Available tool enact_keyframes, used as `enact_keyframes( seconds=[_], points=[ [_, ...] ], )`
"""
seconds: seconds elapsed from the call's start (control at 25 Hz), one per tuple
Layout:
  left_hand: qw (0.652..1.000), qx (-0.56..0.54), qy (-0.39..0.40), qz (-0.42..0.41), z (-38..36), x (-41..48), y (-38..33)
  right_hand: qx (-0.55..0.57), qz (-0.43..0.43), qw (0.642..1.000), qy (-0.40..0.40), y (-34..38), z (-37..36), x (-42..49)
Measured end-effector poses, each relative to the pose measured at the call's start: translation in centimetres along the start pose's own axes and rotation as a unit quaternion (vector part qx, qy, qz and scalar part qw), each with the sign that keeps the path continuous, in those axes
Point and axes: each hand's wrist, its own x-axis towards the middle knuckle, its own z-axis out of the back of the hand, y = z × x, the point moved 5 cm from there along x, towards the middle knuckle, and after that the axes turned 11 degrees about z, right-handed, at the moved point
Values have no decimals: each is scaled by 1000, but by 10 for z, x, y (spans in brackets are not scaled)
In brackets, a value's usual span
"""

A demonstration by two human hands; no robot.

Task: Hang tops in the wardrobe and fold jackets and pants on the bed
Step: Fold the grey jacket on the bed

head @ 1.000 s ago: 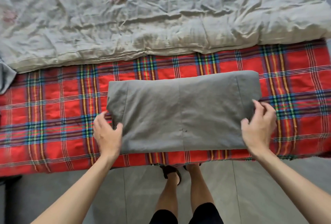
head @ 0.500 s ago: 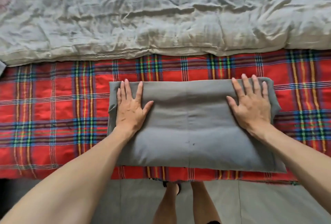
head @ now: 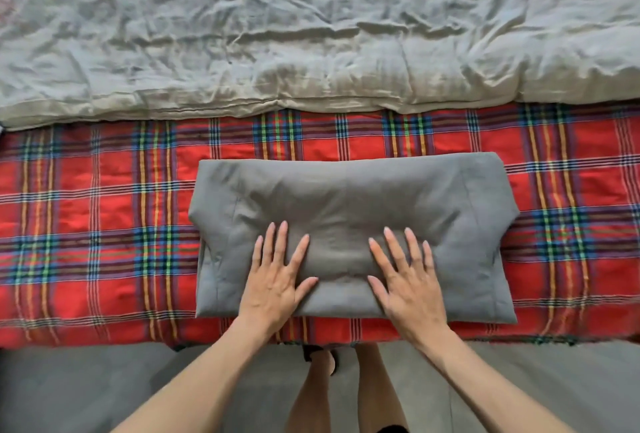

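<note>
Under both palms, the folded grey garment lies on the bed, reaching beyond them sideways and ahead. Left grip and right grip press flat, fingers straight and spread, grasping nothing.

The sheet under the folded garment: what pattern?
Red plaid sheet with blue, green and yellow stripes; head view, the only one.

Both hands flat — fingers spread (palms down).

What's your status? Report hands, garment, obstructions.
Both flat: left hand, right hand pressing folded grey garment. Garment lies on plaid blanket, near bed edge. Nothing in the way; quilt behind, apart.
</note>
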Motion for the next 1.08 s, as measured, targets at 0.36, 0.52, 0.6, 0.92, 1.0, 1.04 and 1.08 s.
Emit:
enact_keyframes(
  seconds=[0.36, 0.52, 0.6, 0.92, 1.0, 1.04, 1.08],
  points=[
    [865, -292, 3, 409, 38, -24, 107, 246, -404, 880, -44, -120, 40, -71],
    [799, -337, 126, 482, 39, -28, 120, 310, -528, 789, 46, -114, 49, -60],
    [809, -342, 144, 455, 57, -21, 119, 305, -502, 806, 71, -107, 67, -48],
    [810, -476, 155, 304, 278, 39, 114, 420, -264, 867, 50, -55, 279, 67],
    [840, -453, 116, 275, 359, 28, 135, 396, -202, 896, 15, -19, 357, 99],
    [849, -446, 91, 270, 395, 16, 145, 374, -168, 912, -2, 2, 390, 112],
    [849, -451, 62, 267, 427, 0, 158, 350, -124, 928, -14, 28, 423, 126]
  ],
)
